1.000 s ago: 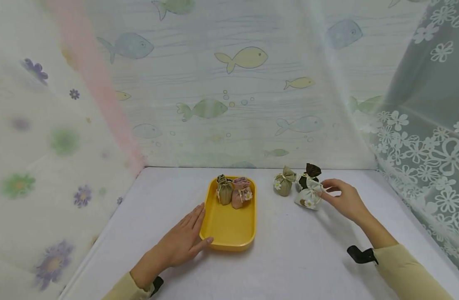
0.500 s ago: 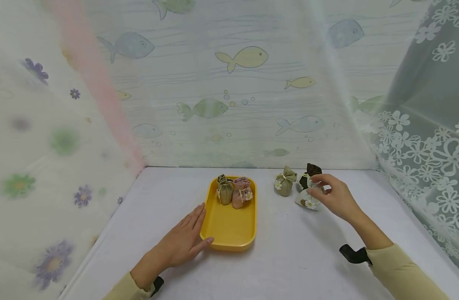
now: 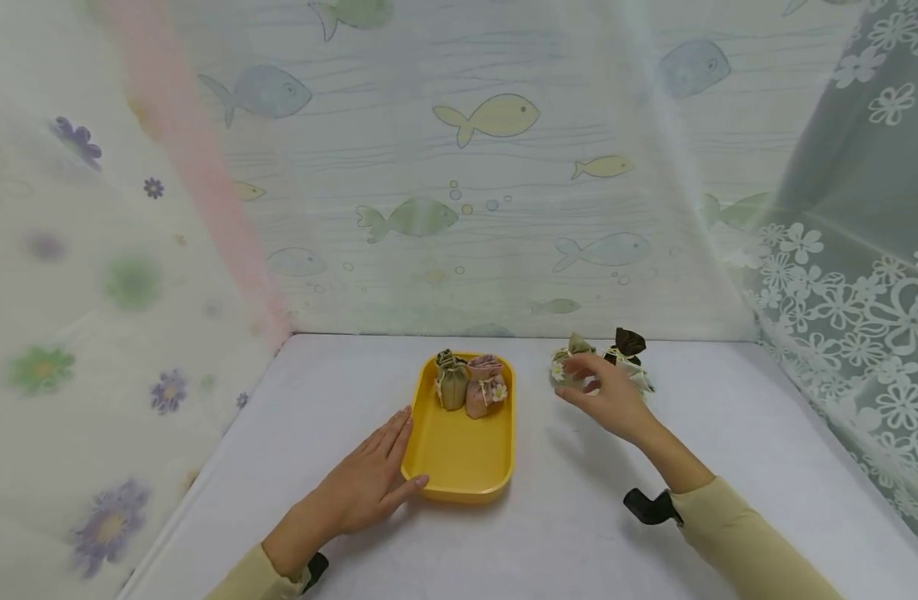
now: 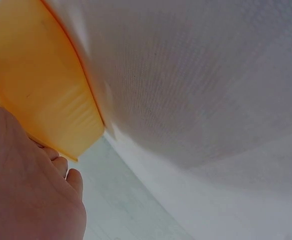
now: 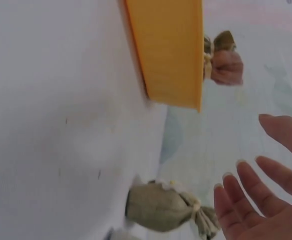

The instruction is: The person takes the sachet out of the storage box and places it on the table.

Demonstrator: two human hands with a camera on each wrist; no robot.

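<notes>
In the head view a yellow tray (image 3: 457, 495) holds an olive drawstring pouch (image 3: 452, 383) and a pink drawstring pouch (image 3: 483, 396) with a white flower. My left hand (image 3: 361, 492) rests along the tray's left rim, fingers straight. My right hand (image 3: 609, 402) is in front of a light green pouch (image 3: 578, 342), hiding much of it. The right wrist view shows this hand's fingers apart, holding nothing, close to the green pouch (image 5: 158, 206). Behind the hand, a dark brown pouch (image 3: 628, 342) and a white pouch (image 3: 641, 377) are partly covered.
A white cloth covers the table (image 3: 549, 533). At its back hangs a curtain (image 3: 399, 275) printed with fish. Floral sheets (image 3: 107, 375) and white lace (image 3: 871, 333) stand at the sides.
My right hand has left the white pouch and moved leftward to the light green one. The left hand and the tray stay in place.
</notes>
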